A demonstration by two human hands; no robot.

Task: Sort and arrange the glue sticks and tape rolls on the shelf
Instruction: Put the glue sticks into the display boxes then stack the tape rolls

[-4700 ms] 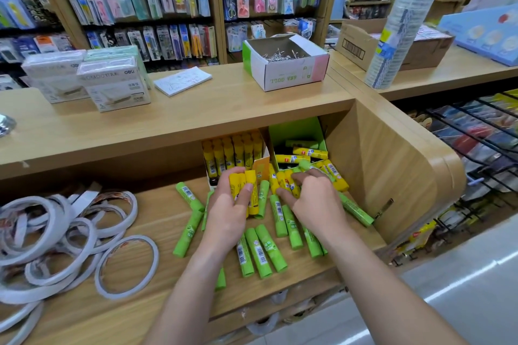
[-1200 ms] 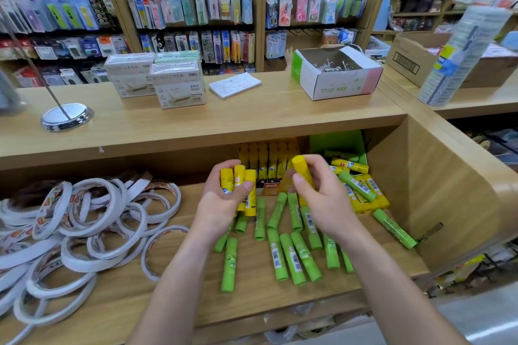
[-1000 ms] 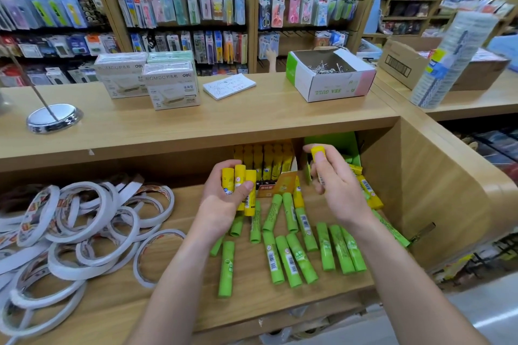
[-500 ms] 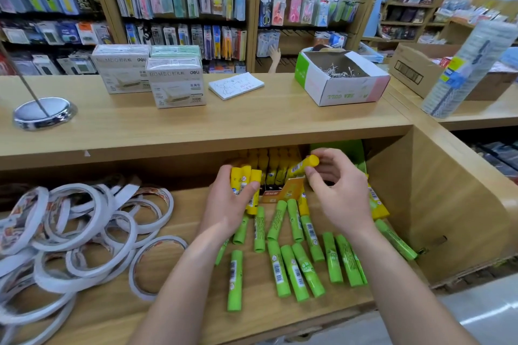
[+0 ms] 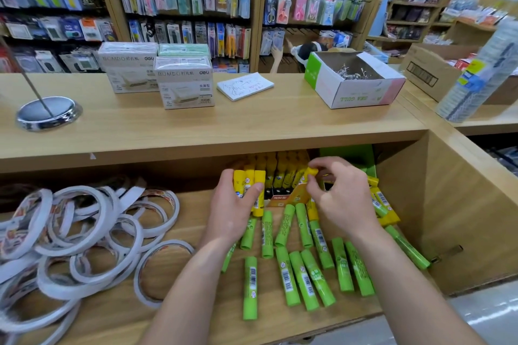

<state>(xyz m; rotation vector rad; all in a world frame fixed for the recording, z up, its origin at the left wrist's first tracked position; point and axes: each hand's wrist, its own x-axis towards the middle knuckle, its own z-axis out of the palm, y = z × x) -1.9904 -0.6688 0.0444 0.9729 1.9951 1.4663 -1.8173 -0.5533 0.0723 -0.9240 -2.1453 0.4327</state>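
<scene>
Shadow under the upper surface hides the back of the shelf and most of the orange display box. Your left hand has its grip clamped on three yellow glue sticks. Your right hand pinches one yellow stick over that box, its body covered by your fingers. Tape rolls are cut off at the left edge. Green glue sticks lie loose near the front lip, with bare wood between them and the rolls.
</scene>
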